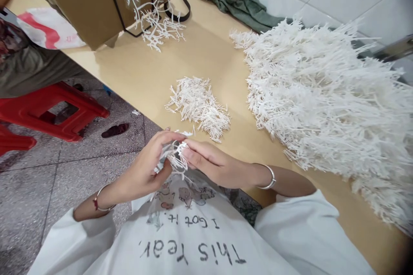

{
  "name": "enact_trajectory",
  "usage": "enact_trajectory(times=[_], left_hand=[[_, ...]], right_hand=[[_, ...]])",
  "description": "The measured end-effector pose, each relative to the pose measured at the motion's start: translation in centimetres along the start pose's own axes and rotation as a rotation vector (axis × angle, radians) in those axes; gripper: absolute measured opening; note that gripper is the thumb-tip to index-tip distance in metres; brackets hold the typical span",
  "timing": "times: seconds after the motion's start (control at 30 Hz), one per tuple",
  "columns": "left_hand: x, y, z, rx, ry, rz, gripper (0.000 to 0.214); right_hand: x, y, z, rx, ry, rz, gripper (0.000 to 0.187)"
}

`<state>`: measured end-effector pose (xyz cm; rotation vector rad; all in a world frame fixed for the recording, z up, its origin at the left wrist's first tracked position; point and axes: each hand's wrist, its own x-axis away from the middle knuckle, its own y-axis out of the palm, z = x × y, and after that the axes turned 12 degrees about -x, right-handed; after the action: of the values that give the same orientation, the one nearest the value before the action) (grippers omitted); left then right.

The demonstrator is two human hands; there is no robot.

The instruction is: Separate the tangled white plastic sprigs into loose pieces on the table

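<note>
My left hand curls around a bundle of thin white branched plastic pieces close to my shirt, at the table's near edge. Fingers and thumb of my right hand pinch the same bundle from the other side, and the two hands meet at its top. Part of the bundle is hidden behind the fingers. Just beyond my hands lies a small pile of short white plastic sprigs on the table. A much larger heap of white branched pieces spreads over the table to the right.
A cardboard box stands at the back left, beside a black wire frame and a white branching plastic frame. Dark green cloth lies along the tiled wall. Left of the table are a red stool and another person's leg.
</note>
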<state>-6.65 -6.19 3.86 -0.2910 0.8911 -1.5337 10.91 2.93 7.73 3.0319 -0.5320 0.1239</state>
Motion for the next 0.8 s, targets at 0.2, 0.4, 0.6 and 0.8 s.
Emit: enact_trajectory(times=[0.2, 0.4, 0.6, 0.8], left_hand=[[0.4, 0.9, -0.9, 0.154, -0.091, 0.004, 0.025], [-2.0, 1.5, -0.8, 0.639, -0.106, -0.160, 0.062], [-3.7, 3.0, 0.3, 0.808, -0.348, -0.146, 0.033], [-3.7, 6.1, -0.3, 1.162, -0.412, -0.234, 0.051]], right_hand=[[0.0, -1.0, 1.0, -0.044, -0.057, 0.107, 0.032], [-0.1, -3.0, 1.3, 0.003, -0.145, -0.055, 0.035], [-0.4, -4.9, 1.4, -0.109, -0.152, -0.085, 0.037], [0.0, -4.1, 2.3, -0.650, -0.010, -0.094, 0.039]])
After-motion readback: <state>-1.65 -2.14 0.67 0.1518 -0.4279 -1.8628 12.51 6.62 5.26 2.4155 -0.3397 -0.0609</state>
